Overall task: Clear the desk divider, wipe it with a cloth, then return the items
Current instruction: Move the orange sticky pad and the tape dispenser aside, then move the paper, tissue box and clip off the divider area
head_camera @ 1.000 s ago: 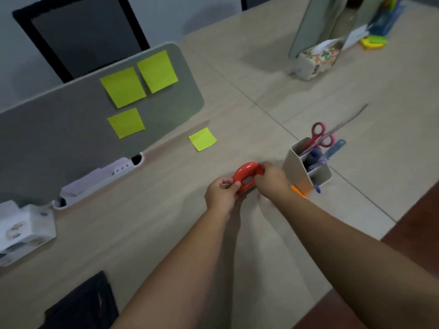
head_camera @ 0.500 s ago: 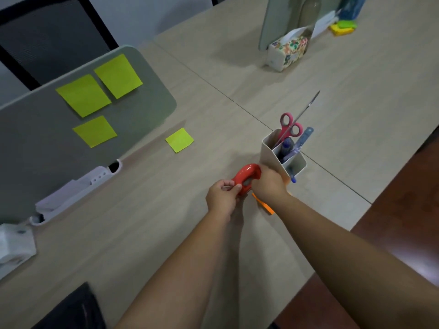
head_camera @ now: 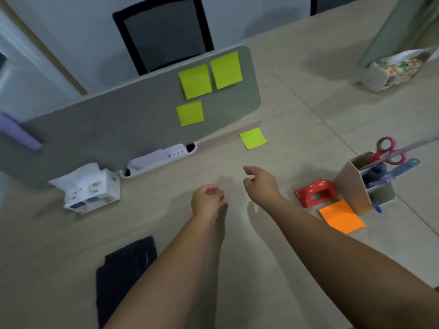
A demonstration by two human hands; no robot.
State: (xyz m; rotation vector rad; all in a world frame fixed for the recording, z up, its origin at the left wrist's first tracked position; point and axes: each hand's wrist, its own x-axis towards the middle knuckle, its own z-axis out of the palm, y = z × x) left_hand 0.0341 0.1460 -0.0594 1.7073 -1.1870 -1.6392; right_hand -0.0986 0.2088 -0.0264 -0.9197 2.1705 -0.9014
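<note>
Empty hands hover mid-frame before a desk divider.
Left hand loosely curled; right hand spread, apart, left of a red tape dispenser.

A single head-worn camera looks forward and steeply down from above the near edge of the desk, facing the grey divider that stands across its far side. The person's forearms enter from the bottom, close to the lens.
</note>
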